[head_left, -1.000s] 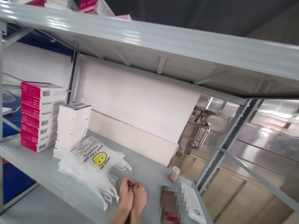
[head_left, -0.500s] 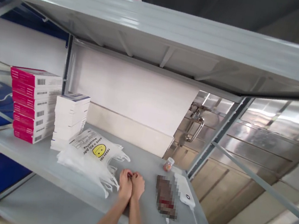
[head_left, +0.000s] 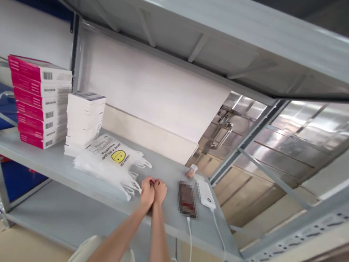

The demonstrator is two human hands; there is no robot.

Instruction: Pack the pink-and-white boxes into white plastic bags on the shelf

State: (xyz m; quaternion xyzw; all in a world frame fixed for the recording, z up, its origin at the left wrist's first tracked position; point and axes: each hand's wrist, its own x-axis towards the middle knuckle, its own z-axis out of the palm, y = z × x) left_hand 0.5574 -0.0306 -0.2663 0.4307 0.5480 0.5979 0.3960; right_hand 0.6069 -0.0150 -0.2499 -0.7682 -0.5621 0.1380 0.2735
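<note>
My left hand (head_left: 147, 192) and my right hand (head_left: 160, 191) rest side by side over the shelf board (head_left: 161, 216), their wrists nearly touching. Both are closed with the fingers curled in toward each other. A small dark spot shows between the fingertips, too small to name. Just left of my hands lies a pile of white plastic carrier bags (head_left: 107, 160) with a yellow smiley print, its handles reaching close to my left hand. To the right is a pixelated dark brown and red object (head_left: 188, 198) with a white cable.
A stack of pink and white boxes (head_left: 37, 104) and a stack of white boxes (head_left: 83, 124) stand at the left. At the right are a white power bank (head_left: 206, 193) with a cable and a small clear jar (head_left: 191, 171). An upper shelf beam (head_left: 193, 4) crosses overhead.
The view has tilted downward and shifted, so the shelf sits higher and the floor and a light-clothed leg show. My hands stay together in nearly the same place over the shelf board.
</note>
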